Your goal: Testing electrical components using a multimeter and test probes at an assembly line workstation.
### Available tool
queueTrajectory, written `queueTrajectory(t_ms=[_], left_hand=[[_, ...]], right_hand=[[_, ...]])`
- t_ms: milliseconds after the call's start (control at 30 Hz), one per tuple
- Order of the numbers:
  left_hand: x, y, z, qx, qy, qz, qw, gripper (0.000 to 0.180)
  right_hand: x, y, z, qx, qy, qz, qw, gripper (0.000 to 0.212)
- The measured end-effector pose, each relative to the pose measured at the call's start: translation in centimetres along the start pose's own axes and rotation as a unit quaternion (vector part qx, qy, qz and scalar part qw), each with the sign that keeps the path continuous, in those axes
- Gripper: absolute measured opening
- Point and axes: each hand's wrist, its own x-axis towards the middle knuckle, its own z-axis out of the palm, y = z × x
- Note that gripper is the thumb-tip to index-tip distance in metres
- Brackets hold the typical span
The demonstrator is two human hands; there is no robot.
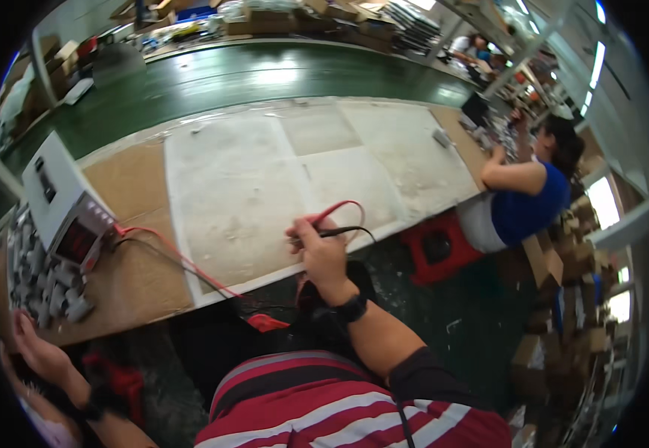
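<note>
My right hand (323,250) is closed around a pair of test probes (330,232), one with a red lead and one with a black lead, over the near edge of the table. Their tips are too small to make out. At the table's left front corner, my left hand (41,355) has its fingers stretched out, with nothing visible in them. Just beyond it lies a pile of small grey cylindrical parts (48,287). Beside the pile stands a white box-shaped meter (70,201) with a dark red display. Red and black leads (168,243) run from it toward me.
White sheets (227,187) and brown cardboard (134,187) cover the table. A small grey part (440,137) lies far right. A co-worker in blue (530,194) sits at the right by a red stool (440,250). Behind the table runs a green surface (265,71); boxes (537,358) stack at right.
</note>
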Motion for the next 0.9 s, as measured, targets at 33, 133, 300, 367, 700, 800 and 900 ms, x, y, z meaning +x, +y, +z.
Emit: queueTrajectory(t_ms=[33, 133, 300, 367, 700, 800, 900], left_hand=[[-4.0, 4.1, 1.8, -0.126, -0.065, -0.06, 0.988, 0.027], [-14.1, 17.5, 8.6, -0.206, -0.384, -0.108, 0.894, 0.012], [-20.9, 24.6, 15.4, -0.289, -0.554, -0.19, 0.758, 0.009], [-21.8, 25.8, 16.2, -0.331, -0.627, -0.183, 0.681, 0.009], [-23.7, 27.7, 17.7, -0.339, -0.625, -0.288, 0.641, 0.007], [-23.7, 27.1, 17.5, -0.346, -0.62, -0.285, 0.643, 0.009], [-23.5, 27.0, 17.3, -0.358, -0.614, -0.296, 0.638, 0.011]], right_hand=[[-0.4, -0.4, -0.2, 0.041, -0.023, 0.01, 0.999, 0.016], [-2.7, -2.4, 0.3, 0.089, -0.114, 0.032, 0.989, 0.015], [-6.7, -4.3, -1.6, 0.1, -0.208, 0.011, 0.973, 0.013], [-7.5, -4.1, -2.4, 0.111, -0.23, -0.028, 0.966, 0.014], [-7.5, -4.1, -5.3, 0.159, -0.202, 0.015, 0.966, 0.015], [-7.8, -4.1, -4.9, 0.14, -0.203, 0.015, 0.969, 0.015], [-7.7, -4.0, -4.5, 0.165, -0.22, 0.042, 0.961, 0.017]])
